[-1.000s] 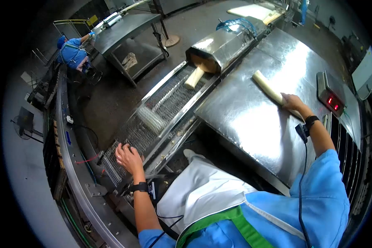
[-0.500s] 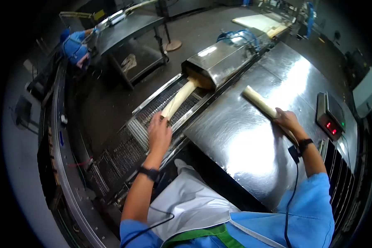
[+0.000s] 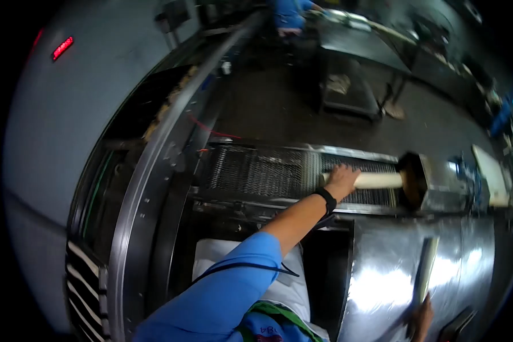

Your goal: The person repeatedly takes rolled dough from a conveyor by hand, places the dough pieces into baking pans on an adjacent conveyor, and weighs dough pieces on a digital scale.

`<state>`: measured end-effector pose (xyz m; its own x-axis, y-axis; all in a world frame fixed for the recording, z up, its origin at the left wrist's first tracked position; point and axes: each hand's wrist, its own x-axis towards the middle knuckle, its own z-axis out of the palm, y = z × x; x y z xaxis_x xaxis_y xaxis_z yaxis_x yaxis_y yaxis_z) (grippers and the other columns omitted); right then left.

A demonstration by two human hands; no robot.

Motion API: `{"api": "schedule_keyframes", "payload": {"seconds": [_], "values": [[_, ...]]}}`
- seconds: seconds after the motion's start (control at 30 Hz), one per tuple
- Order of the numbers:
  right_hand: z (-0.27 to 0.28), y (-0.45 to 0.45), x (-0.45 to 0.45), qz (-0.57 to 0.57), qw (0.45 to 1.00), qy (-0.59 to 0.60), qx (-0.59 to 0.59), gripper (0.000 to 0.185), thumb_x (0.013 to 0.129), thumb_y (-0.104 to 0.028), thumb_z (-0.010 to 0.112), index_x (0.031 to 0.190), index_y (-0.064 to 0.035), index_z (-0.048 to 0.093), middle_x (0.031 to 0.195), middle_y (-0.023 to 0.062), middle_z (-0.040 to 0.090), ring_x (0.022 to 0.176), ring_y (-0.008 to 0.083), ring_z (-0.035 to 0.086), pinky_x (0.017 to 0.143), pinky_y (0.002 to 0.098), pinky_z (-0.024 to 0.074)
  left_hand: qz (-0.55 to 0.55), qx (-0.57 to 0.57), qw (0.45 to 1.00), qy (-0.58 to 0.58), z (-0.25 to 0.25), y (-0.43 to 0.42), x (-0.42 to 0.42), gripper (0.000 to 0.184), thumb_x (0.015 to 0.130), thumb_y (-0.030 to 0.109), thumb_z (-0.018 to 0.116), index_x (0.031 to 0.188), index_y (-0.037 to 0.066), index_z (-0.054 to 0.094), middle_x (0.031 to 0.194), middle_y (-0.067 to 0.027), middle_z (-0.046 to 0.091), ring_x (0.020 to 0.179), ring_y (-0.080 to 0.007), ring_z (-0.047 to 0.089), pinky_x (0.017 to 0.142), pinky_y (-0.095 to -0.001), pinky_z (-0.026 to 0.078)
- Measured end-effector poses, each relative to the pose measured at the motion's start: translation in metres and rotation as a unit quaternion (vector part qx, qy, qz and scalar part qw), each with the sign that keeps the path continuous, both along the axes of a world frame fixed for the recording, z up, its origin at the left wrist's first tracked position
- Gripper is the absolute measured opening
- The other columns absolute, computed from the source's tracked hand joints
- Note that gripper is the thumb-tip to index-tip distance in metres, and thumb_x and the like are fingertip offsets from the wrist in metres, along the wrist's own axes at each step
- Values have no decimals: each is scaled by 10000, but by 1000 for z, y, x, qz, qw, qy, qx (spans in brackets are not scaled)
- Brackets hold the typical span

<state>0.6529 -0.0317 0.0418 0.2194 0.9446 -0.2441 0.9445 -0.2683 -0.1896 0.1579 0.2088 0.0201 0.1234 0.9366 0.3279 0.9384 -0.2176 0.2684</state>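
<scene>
A long pale cylinder (image 3: pixel 379 180) lies lengthwise on the mesh belt (image 3: pixel 256 171), one end at the mouth of a steel housing (image 3: pixel 447 187); it is smooth, round-sided and cream-coloured. Of the two hands, the left hand (image 3: pixel 342 181) is wrapped over it from above, grasping it near the other end, a dark band (image 3: pixel 327 200) at the wrist. The belt is fine woven metal, chain-like, between straight metal edges. The housing has flat, angular faces and a brownish opening. Beside the belt, the counter (image 3: pixel 376 279) is shiny sheet metal, streaked with glare. A second pale cylinder (image 3: pixel 427 268) lies there, the right hand (image 3: pixel 423 318) at its near end; I cannot tell whether those fingers close round it. Farther out are a blue sleeve (image 3: pixel 216 285), a creased white apron (image 3: pixel 214 256) and a long steel rail (image 3: pixel 154 154)
</scene>
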Motion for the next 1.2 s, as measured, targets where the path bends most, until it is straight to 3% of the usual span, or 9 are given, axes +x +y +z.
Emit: {"api": "schedule_keyframes", "payload": {"seconds": [0.1,0.2,0.27,0.47,0.63,0.83,0.93,1.0,1.2], "values": [[-9,13,14,13,999,-9,-32,661,757,-490,447,1262,-112,250,977,187,529,864,259,540,746,364,423,-57,-252,940,-223,39,0,-46,321,637,246,614,870,28,574,765,-130,586,666,-261,557,620,-368,442],[13,45,-48,48,998,32,4,648,759,-476,449,1254,-103,259,984,185,524,874,256,533,754,358,417,-122,-399,691,-591,51,-24,-79,473,690,336,586,997,-15,505,812,-111,567,613,-160,556,469,-250,450],[21,63,-83,85,995,55,18,640,760,-467,450,1248,-97,264,989,183,520,881,253,527,759,355,413,-193,-335,595,-704,94,-79,-101,480,713,343,567,1022,-14,481,809,-109,565,566,-138,547,422,-207,445],[37,95,-189,183,975,126,24,614,764,-440,453,1231,-80,282,1002,178,511,901,246,512,774,345,401,-107,49,533,-838,142,-158,-200,399,673,313,604,932,36,482,756,-89,559,598,-181,567,473,-288,494],[34,99,-260,238,958,162,10,592,767,-417,456,1217,-66,296,1014,174,503,918,240,499,786,336,391,91,380,597,-701,189,-263,-310,415,704,279,557,1009,57,384,816,-84,535,612,-152,543,469,-274,482],[27,97,-323,269,945,185,-2,566,771,-389,459,1200,-48,314,1028,170,493,939,232,484,801,326,379,150,472,426,-757,80,-339,-513,398,761,289,511,1040,31,393,881,-82,519,763,-227,531,707,-375,438],[23,95,-343,273,941,198,-9,553,773,-375,461,1191,-40,322,1035,168,488,949,228,476,808,321,373,329,366,468,-734,-39,-390,-621,419,735,259,519,1077,36,425,983,-100,500,893,-242,471,781,-403,366],[20,94,-352,272,939,208,-13,545,775,-366,462,1186,-34,328,1040,166,485,956,226,471,813,317,369,718,289,506,-382,17,-403,-554,418,740,290,517,1097,85,447,1116,-195,435,947,-287,460,832,-385,322],[20,84,-389,277,929,245,-21,519,779,-338,465,1169,-17,345,1054,161,475,976,219,455,828,307,357,634,-37,753,-169,14,-449,-588,266,752,263,437,931,122,576,1025,-128,505,904,-354,477,770,-459,347]]}}
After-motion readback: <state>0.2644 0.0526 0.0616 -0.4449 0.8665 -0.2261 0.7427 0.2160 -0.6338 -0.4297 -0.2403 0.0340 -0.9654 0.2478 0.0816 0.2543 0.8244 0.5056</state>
